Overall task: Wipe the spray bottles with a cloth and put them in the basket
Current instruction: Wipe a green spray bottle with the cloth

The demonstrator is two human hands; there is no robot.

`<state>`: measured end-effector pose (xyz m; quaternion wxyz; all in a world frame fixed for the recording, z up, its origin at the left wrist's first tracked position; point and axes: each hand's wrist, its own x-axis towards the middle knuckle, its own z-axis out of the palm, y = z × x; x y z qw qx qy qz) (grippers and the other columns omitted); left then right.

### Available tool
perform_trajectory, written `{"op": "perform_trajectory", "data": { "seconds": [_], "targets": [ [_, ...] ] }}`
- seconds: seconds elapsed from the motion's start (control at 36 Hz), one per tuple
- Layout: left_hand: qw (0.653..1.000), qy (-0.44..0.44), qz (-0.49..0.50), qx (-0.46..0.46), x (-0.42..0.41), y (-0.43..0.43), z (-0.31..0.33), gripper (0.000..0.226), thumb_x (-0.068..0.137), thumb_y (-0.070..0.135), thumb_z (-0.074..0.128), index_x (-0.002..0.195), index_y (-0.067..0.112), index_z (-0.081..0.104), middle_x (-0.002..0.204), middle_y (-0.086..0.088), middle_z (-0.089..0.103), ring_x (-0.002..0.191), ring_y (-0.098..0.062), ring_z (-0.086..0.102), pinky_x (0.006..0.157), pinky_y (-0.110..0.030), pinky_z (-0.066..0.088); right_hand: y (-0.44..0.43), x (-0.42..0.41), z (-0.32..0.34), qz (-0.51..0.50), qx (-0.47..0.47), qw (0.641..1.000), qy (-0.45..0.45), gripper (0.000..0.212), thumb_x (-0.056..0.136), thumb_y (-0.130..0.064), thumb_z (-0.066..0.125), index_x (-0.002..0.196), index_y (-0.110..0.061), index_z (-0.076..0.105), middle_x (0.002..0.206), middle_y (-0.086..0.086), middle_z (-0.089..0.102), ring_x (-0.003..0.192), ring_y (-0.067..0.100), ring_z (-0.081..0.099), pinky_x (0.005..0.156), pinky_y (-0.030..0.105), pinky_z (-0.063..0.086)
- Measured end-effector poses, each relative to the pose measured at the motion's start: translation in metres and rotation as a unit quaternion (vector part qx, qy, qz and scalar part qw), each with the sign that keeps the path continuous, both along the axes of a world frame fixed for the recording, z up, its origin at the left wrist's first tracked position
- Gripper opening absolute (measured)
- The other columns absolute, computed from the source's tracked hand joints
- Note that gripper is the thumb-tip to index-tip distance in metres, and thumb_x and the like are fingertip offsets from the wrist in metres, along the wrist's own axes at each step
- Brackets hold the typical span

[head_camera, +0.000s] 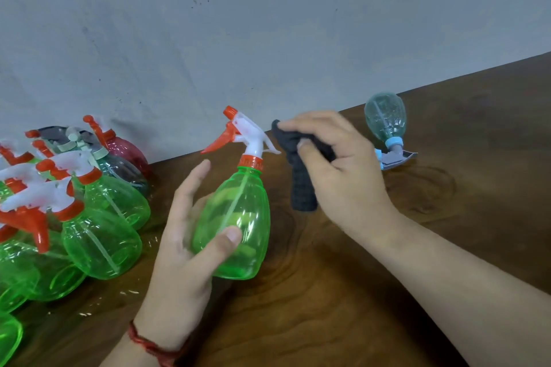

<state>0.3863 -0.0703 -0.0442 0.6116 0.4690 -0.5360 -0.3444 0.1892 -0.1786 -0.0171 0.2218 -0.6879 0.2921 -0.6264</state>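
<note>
Centre of frame: left grip (185, 247) clasps the green bottle (238, 211) by its body; right grip (343, 173) pinches the cloth (302, 188), just beside the sprayer (252, 135).

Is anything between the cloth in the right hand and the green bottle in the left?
Nothing visible. The right hand holds the cloth beside the green bottle that the left hand grips; only air lies between.

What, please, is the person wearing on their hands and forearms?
Both the left hand and the right hand are bare, without gloves, and no sleeves show on either forearm. The only thing worn is a red thread bracelet tied round the left wrist.
</note>
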Motion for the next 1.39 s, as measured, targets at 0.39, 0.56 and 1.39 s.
{"op": "perform_trajectory", "data": {
  "seconds": [0.39,0.56,1.39],
  "targets": [
    [0.997,0.057,-0.051,0.016,0.003,0.001,0.001,0.089,0.068,0.029,0.076,0.153,0.04,0.052,0.136,-0.015,0.07,0.119,-0.043,0.071,0.087,-0.049,0.062,-0.012,-0.003,-0.002,0.124,0.189,0.973,-0.047,0.039,0.099,0.009,0.054,0.111,-0.017,0.082,0.11,-0.005,0.08,0.109,0.016,0.074,0.101,0.053,0.058],
    [0.996,0.021,-0.077,0.03,0.005,0.002,0.002,0.085,0.072,0.029,0.074,0.154,0.035,0.051,0.143,-0.013,0.067,0.125,-0.043,0.067,0.096,-0.053,0.057,-0.007,0.002,-0.003,0.128,0.163,0.977,-0.059,0.037,0.103,0.004,0.055,0.12,-0.021,0.078,0.113,-0.014,0.078,0.109,0.004,0.071,0.092,0.02,0.054],
    [0.992,0.126,-0.021,0.011,0.001,-0.004,0.005,0.083,0.066,0.035,0.084,0.144,0.024,0.059,0.134,-0.009,0.071,0.109,-0.032,0.072,0.09,-0.066,0.053,-0.003,0.013,-0.029,0.025,-0.095,0.976,0.194,0.039,0.098,0.006,0.059,0.125,-0.015,0.078,0.132,-0.004,0.072,0.127,0.016,0.064,0.11,0.036,0.05]
  ]
}}
